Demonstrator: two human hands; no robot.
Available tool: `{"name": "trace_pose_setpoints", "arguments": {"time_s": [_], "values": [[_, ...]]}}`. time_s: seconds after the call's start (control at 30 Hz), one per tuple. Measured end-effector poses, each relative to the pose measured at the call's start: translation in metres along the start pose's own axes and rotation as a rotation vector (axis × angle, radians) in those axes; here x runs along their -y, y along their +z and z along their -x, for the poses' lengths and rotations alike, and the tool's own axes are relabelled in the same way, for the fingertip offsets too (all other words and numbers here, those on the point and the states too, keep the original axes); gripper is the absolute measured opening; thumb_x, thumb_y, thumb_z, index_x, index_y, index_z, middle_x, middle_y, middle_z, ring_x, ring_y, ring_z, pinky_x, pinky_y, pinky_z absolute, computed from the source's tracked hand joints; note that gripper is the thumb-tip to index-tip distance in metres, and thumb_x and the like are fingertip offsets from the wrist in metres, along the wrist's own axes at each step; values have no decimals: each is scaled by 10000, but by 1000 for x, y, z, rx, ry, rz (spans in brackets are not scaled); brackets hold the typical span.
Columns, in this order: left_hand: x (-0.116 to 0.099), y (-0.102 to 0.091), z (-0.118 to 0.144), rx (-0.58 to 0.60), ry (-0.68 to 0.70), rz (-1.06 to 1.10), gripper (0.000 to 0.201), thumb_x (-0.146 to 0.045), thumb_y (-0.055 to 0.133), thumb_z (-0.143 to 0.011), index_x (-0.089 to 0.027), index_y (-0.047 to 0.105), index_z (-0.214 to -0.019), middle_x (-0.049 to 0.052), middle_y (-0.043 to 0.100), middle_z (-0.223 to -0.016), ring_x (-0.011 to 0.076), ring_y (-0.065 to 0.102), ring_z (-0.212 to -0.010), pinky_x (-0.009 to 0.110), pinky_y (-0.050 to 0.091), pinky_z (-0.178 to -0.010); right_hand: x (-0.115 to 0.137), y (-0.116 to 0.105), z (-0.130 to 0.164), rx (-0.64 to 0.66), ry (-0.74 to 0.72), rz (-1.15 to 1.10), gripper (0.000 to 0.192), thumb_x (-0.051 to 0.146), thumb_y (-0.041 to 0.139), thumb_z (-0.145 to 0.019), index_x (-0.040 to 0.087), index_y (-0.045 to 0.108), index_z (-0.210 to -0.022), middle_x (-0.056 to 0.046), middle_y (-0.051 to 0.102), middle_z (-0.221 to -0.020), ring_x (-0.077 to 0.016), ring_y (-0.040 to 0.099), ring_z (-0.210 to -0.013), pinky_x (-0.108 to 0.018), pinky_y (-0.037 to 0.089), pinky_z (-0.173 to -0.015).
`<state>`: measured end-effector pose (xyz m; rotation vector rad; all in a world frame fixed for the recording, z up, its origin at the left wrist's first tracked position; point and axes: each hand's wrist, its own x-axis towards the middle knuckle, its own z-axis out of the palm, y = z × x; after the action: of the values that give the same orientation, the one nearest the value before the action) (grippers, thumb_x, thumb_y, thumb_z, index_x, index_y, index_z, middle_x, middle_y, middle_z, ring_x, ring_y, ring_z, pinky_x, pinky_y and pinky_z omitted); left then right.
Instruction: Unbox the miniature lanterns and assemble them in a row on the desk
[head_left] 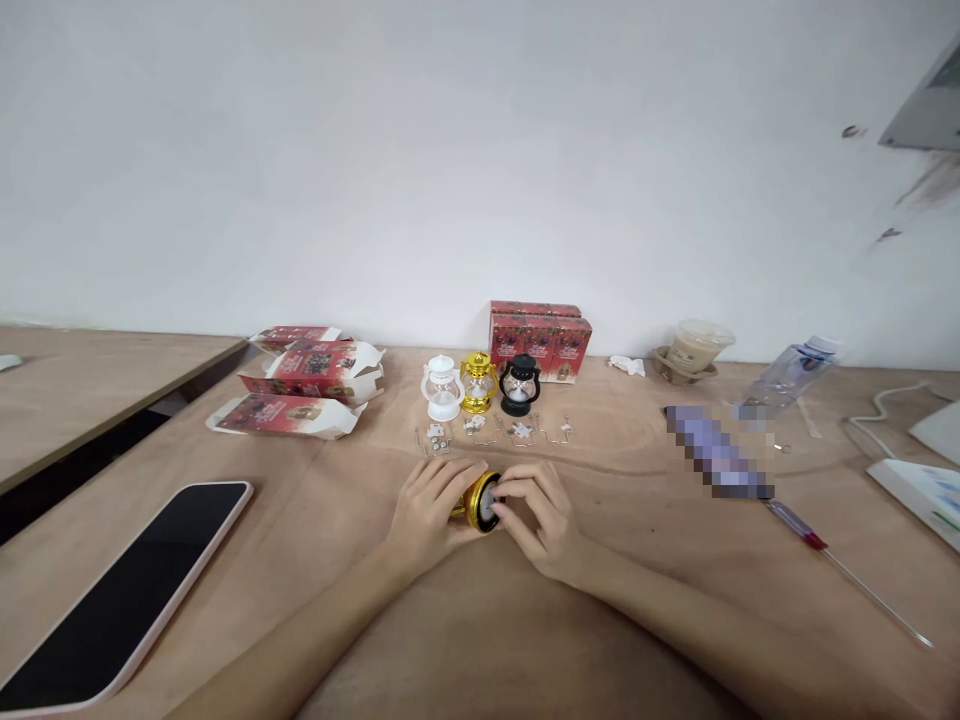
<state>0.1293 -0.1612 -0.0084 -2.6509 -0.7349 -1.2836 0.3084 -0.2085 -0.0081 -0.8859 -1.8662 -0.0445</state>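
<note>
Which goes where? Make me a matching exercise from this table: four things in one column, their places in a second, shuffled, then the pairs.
Things:
1. gold lantern piece
2. phone
3. screwdriver
4. black lantern

Places:
A. near left of the table, screen up
B. right of the hands, lying flat
C. between the left hand and right hand
D. in the row of three, before the red boxes

Pairs: 1-C, 2-A, 3-B, 4-D

Four lanterns (pixel 478 383), six red boxes (pixel 540 340), one phone (pixel 120 590).
</note>
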Motion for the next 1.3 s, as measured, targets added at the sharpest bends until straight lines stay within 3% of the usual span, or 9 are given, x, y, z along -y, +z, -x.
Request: {"name": "trace_pose_setpoints", "arguments": {"time_s": [0.27,0.5,0.8,1.03,1.2,1.3], "values": [[-6,-7,-8,-19,48,-64,335,-385,594,-831,-151,568,-1070,87,702,-917,193,638,-834,299,458,-705,-3,2,-1,-10,63,-37,87,189,506,-884,212,583,-915,-42,588,-853,-165,571,-806,-310,457,-719],[-5,-4,-4,49,75,-118,377,-457,646,-765,-171,613,-1007,57,703,-830,182,607,-731,299,421,-663,-3,1,-1,67,111,-78,126,248,499,-902,205,579,-814,-24,588,-770,-160,545,-739,-307,408,-687],[-9,-3,-5,26,76,-138,334,-423,641,-780,-150,593,-965,45,701,-828,162,601,-733,283,408,-662,-7,-2,-5,136,122,-192,188,312,466,-927,199,529,-791,-17,569,-742,-152,527,-726,-300,401,-683],[-6,-2,-5,-11,82,-139,336,-395,645,-780,-148,551,-988,48,690,-809,174,601,-716,287,413,-657,-5,1,-2,127,225,-235,147,307,508,-909,197,547,-819,-16,584,-766,-143,549,-720,-283,432,-681],[-5,-1,-5,-48,47,-117,350,-390,639,-789,-153,528,-1021,43,660,-773,175,595,-707,279,436,-644,-4,3,0,46,149,-181,87,265,535,-898,197,586,-916,-27,612,-805,-145,578,-739,-277,462,-677],[-4,-1,-3,-67,4,-118,360,-403,652,-781,-157,531,-1014,38,637,-753,178,578,-689,282,437,-611,-4,3,3,19,27,-61,183,195,521,-900,201,590,-1070,-52,630,-876,-152,588,-781,-283,474,-685]]}}
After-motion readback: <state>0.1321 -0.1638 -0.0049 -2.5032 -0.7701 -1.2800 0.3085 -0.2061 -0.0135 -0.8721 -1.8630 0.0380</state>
